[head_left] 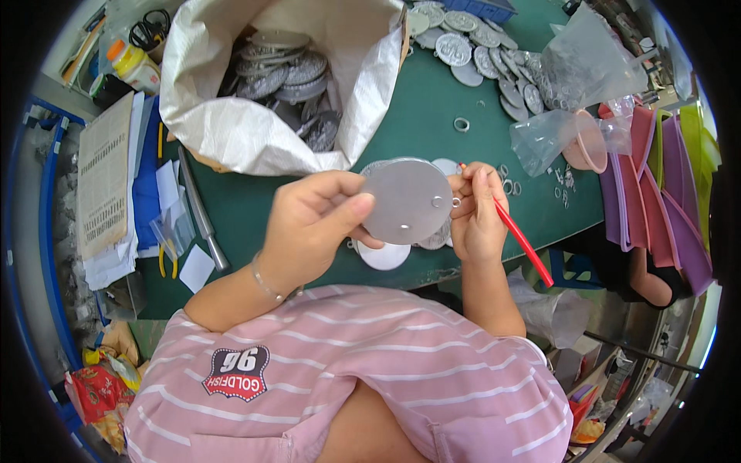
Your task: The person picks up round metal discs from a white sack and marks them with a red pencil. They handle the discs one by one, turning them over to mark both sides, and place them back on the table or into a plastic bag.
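Observation:
My left hand (pixel 309 220) grips a round, flat grey metal medal (pixel 405 197) by its left edge, thumb on top. The medal's plain face is turned up and has two small raised marks near its rim. A tiny ring (pixel 455 203) shows at its right edge, close to the fingertips of my right hand (pixel 478 212). A slim red pen (pixel 526 247) lies across that closed right hand, slanting down to the right. Whether the right fingertips also pinch the ring is hard to make out. Beneath the held medal, more medals (pixel 384 257) lie on the green table, partly covered.
A white woven sack (pixel 224 127) of medals stands far left. A medal pile (pixel 467 46) spreads at the back. Clear bags (pixel 587 62), a pink cup (pixel 584 143) and coloured ribbons (pixel 644 181) are at right. A metal rod (pixel 202 208) and papers (pixel 108 177) lie left.

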Available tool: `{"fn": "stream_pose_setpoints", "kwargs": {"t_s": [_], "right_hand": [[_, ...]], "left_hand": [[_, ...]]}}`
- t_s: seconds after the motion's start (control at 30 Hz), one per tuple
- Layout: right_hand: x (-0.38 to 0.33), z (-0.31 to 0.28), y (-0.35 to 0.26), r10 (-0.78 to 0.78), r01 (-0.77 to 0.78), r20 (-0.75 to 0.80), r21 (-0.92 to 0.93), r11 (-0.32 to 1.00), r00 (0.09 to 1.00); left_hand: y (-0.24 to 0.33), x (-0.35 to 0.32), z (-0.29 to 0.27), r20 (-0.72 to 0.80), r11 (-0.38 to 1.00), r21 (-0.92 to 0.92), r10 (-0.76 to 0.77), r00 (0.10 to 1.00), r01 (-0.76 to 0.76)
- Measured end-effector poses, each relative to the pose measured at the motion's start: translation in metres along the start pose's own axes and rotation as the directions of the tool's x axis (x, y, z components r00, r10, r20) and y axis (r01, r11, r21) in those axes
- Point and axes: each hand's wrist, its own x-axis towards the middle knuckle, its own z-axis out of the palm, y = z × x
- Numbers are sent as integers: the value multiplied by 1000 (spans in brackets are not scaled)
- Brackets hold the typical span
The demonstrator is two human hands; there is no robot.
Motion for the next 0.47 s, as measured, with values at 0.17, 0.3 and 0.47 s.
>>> {"fn": "stream_pose_setpoints", "kwargs": {"t_s": [0.17, 0.3, 0.47], "right_hand": [[5, -12, -2, 18, -19, -18, -58, 998, 1000], [21, -17, -1, 44, -49, -29, -199, 979, 999], [113, -47, 21, -220, 258, 142, -665, 701, 965]], "left_hand": [[71, 41, -23, -208, 800, 526, 450, 868, -288], [82, 67, -52, -148, 643, 665, 613, 776, -381], [78, 60, -27, 366, 15, 884, 597, 714, -467]]}}
